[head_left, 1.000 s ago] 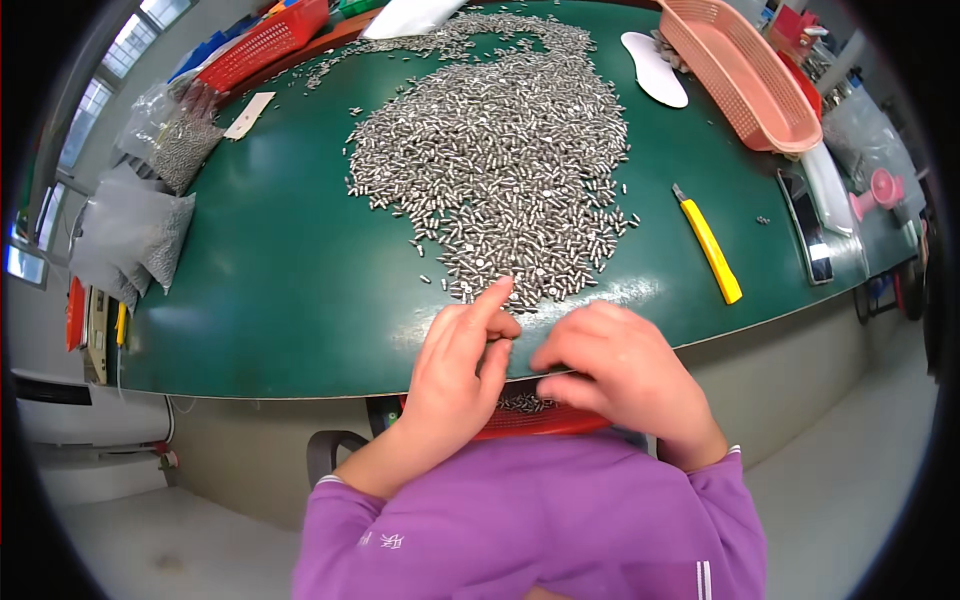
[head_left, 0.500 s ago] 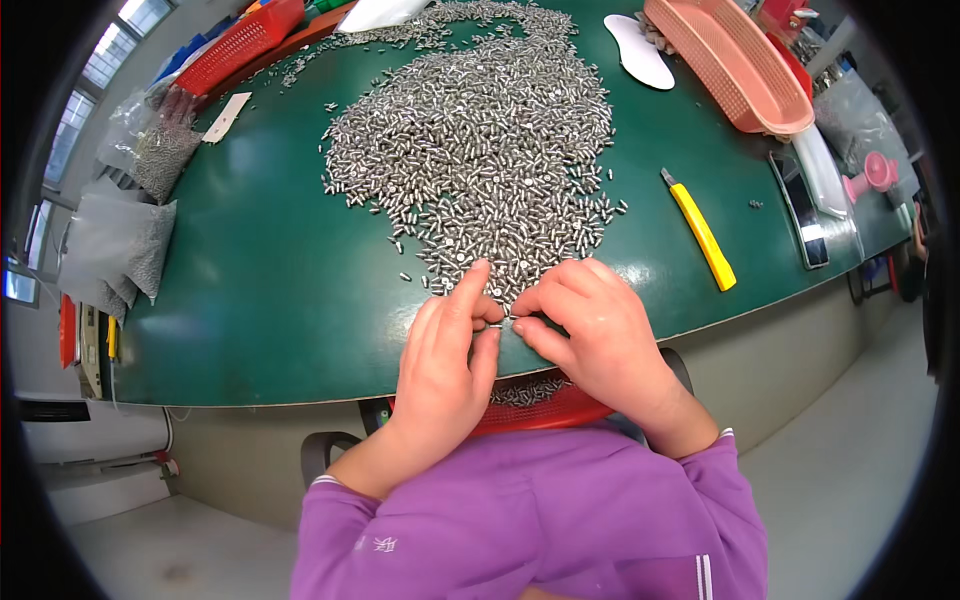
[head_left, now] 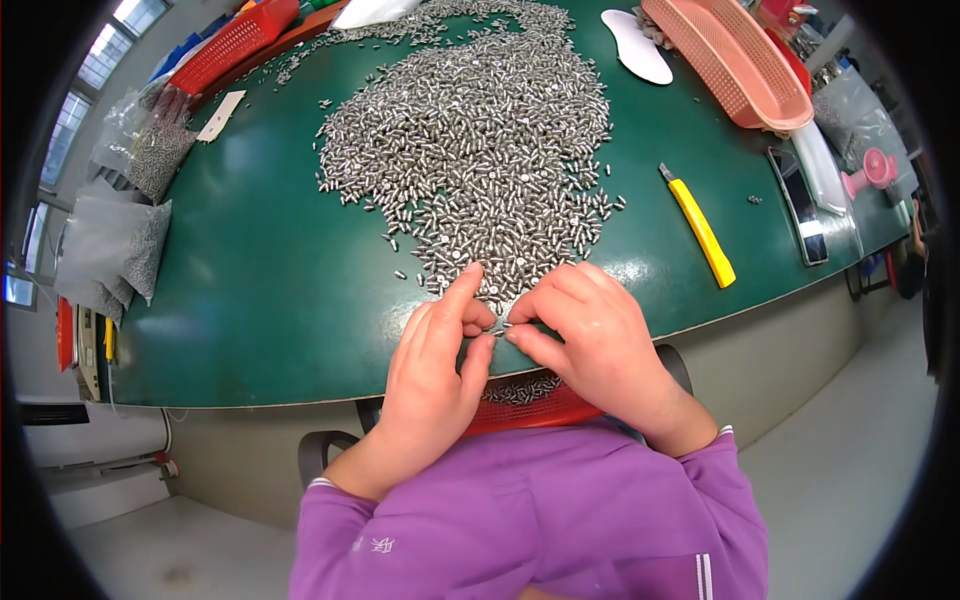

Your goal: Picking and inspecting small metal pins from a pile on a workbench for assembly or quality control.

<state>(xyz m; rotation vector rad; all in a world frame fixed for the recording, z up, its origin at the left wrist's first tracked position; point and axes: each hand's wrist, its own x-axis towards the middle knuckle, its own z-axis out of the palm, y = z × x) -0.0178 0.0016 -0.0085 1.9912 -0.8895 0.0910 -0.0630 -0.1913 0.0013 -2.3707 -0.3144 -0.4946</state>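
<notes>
**Hands pulled in to the near edge of the pile**

So the big green worktop (head_left: 250, 290) looks the same as a second ago, and the heap of small metal pins (head_left: 480, 130) is spread across the middle of it as before. Nothing out on the far side has shifted: pink basket (head_left: 725, 60) top right, red basket (head_left: 235, 40) top left, bags of pins (head_left: 120, 230) on the left edge, yellow knife (head_left: 700, 225) lying right of the heap, well apart from the hands.

What did change: both hands slid closer together and a bit nearer the worktop's front edge. A second ago they sat flatter on the pile's tail. Now the fingertips meet at the nearest pins, which to me reads as sorting or picking through a few at a time.

Left hand (head_left: 435, 370) has its fingers curled narrow, index stretched up into the pins' edge. Right hand (head_left: 590, 335) is also curled tight, tips touching the left's. Whether either actually pinches a pin, I can't tell.

A red tray (head_left: 530, 405) with some pins sits just below the worktop edge, right under the hands.
</notes>
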